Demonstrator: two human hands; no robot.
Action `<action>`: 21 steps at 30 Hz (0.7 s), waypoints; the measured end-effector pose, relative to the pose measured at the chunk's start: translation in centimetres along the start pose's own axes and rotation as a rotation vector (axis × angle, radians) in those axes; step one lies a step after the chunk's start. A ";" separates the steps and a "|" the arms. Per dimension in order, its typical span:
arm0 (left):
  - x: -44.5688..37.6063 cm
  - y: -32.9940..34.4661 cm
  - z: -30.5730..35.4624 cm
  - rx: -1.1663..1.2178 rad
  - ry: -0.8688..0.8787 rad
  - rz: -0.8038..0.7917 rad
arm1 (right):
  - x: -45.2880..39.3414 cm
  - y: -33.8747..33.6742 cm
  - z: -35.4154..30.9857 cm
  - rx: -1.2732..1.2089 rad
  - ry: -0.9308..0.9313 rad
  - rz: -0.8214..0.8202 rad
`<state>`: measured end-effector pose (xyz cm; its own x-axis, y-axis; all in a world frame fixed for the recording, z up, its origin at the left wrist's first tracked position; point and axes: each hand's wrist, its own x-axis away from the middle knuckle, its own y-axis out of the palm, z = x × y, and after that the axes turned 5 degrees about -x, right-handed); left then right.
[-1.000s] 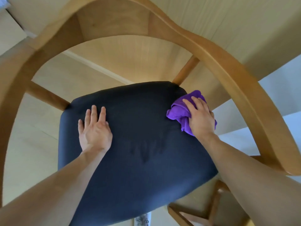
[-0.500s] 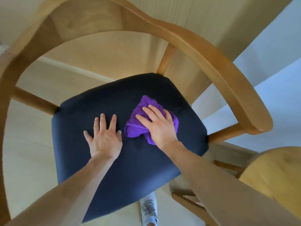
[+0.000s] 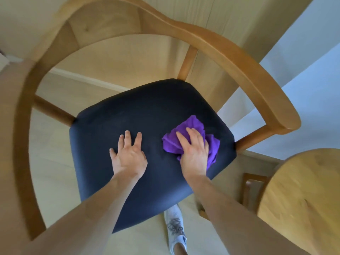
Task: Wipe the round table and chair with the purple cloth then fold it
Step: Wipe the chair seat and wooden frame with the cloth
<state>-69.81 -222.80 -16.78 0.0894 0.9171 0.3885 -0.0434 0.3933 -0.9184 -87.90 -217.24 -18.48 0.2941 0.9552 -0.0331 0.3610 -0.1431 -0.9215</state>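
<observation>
On the dark navy padded seat (image 3: 128,115) of the curved-back wooden armchair (image 3: 230,57), two bare hands are at work, seen from above. The right hand (image 3: 194,150) lies palm-down on the crumpled purple cloth (image 3: 191,126), its fingers fairly straight and pressing the bunched fabric flat against the upholstery; cloth edges show past the fingertips and along the outer side of the hand. The left hand (image 3: 129,155) rests flat on the bare seat just beside the cloth, fingers spread, gripping nothing and apparently bracing the body. Half a second earlier the cloth sat nearer the seat's middle, close to the left hand; a second earlier it was at the far right edge of the seat. It has now swung back toward the right-hand side, so the stroke is a side-to-side sweep, and the wiping of the seat is judged to be in progress rather than finished. The cloth is bunched, not folded; that closing step is not yet begun. At lower right the rim of the light wooden round table (image 3: 301,196) enters view, and a white laced shoe (image 3: 175,229) stands on the pale floor (image 3: 51,162) below the seat's front edge.
</observation>
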 end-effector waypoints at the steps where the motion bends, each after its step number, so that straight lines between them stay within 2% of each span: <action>1: 0.3 0.1 -0.2 -0.014 0.008 -0.001 | 0.7 0.4 -0.6 -0.003 -0.065 -0.040; 3: 0.6 0.2 -0.4 -0.037 0.013 -0.007 | 0.1 -0.1 0.4 0.054 -0.198 -0.093; 5: 0.6 0.2 -0.5 -0.046 0.012 -0.011 | -1.5 -1.9 3.7 0.205 -0.247 -0.124; 7: 0.7 0.3 -0.4 -0.038 0.005 -0.013 | -2.7 -3.8 7.7 0.329 -0.143 -0.134; 10: 1.4 0.6 -0.1 -0.010 -0.012 -0.020 | -2.1 -4.7 10.1 0.359 0.039 -0.130; 14: 3.4 1.2 -0.1 0.038 -0.006 -0.028 | 0.7 -3.1 6.2 0.214 0.164 -0.013; 16: 4.7 1.8 -0.3 0.139 -0.004 0.015 | 2.4 -2.0 3.5 0.137 0.204 0.016; 18: 6.2 2.4 -0.6 0.344 -0.048 0.131 | 4.1 -0.8 0.1 0.058 0.188 0.025; 21: 8.0 2.3 -1.0 0.679 -0.225 0.292 | 7.1 1.7 -6.4 -0.055 0.077 -0.002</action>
<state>-68.21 -214.66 -15.87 -0.2211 0.9523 0.2105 -0.6416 0.0205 -0.7668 -79.57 -212.40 -17.81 0.3596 0.9331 0.0006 0.4089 -0.1570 -0.8990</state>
